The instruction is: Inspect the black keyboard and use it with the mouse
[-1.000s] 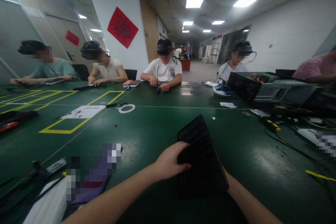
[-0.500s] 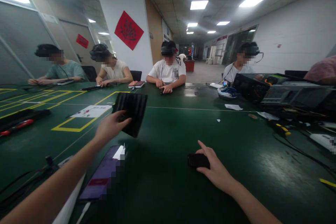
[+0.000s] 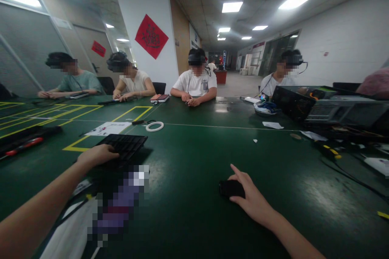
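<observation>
From afar I count the wearer's two hands (image 3: pixel 99 156), one black tray (image 3: pixel 130 144) and one black object (image 3: pixel 231 189) at the right hand (image 3: pixel 248 195). I also see one white ring (image 3: pixel 147 128), two red diamond signs (image 3: pixel 151 36) and four headset-wearing people (image 3: pixel 194 83).

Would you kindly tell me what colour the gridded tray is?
The gridded tray is black, shown in the head view.

White pillar (image 3: pixel 154 69) — bright ceiling panels (image 3: pixel 232 7)

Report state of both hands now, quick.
Left hand: holding the black compartment tray by its edge.
Right hand: holding a small black object, index finger extended.
</observation>
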Demonstrator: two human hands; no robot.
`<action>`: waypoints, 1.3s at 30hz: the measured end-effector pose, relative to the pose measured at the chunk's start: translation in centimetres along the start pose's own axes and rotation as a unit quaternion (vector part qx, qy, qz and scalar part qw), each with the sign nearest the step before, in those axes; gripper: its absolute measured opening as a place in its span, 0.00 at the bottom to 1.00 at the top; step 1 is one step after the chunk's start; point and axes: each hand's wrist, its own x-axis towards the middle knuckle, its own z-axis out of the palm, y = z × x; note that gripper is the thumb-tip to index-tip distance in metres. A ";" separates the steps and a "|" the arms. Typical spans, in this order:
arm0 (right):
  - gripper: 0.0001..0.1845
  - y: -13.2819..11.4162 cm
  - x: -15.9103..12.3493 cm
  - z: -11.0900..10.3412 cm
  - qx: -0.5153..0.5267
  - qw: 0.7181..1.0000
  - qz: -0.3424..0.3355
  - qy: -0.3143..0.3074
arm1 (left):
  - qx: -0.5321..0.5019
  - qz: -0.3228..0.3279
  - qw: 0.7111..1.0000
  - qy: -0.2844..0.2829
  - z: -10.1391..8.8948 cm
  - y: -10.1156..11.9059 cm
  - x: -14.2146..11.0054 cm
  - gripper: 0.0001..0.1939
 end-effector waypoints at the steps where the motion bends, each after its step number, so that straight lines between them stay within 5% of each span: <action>1: 0.44 0.0 0.0 0.0 -0.007 1.000 0.001 -0.002 | 0.009 0.012 1.000 -0.020 0.1 -0.1 0.1 0.18; 3: 0.44 -0.1 0.0 0.0 -0.012 1.000 0.004 -0.006 | 0.046 0.019 0.996 -0.068 0.2 -0.2 0.4 0.23; 16: 0.43 0.4 0.0 0.2 0.013 1.000 -0.006 -0.005 | 0.087 0.008 0.993 -0.077 1.5 2.2 0.2 0.25; 20: 0.43 0.4 0.0 0.2 0.022 1.000 -0.006 -0.011 | 0.147 0.008 0.989 0.018 0.9 5.1 -2.1 0.26; 24: 0.43 -0.1 -0.3 0.2 0.019 1.000 -0.002 -0.005 | 0.139 0.180 0.966 0.124 2.3 11.7 -8.6 0.25; 28: 0.42 -0.1 -0.2 -1.3 -0.003 0.999 -0.009 0.045 | 0.036 0.369 0.928 0.042 6.5 17.7 -17.8 0.26; 31: 0.41 1.4 0.2 -4.2 -0.064 0.986 -0.031 0.151 | -0.032 0.439 0.896 -0.053 9.7 19.6 -22.6 0.31; 36: 0.40 7.0 0.5 -10.4 -0.215 0.907 0.065 0.357 | -0.076 0.468 0.867 -0.151 11.8 20.0 -24.2 0.36; 39: 0.40 10.2 0.4 -12.2 -0.255 0.876 0.124 0.391 | -0.070 0.472 0.862 -0.171 11.6 19.9 -23.9 0.37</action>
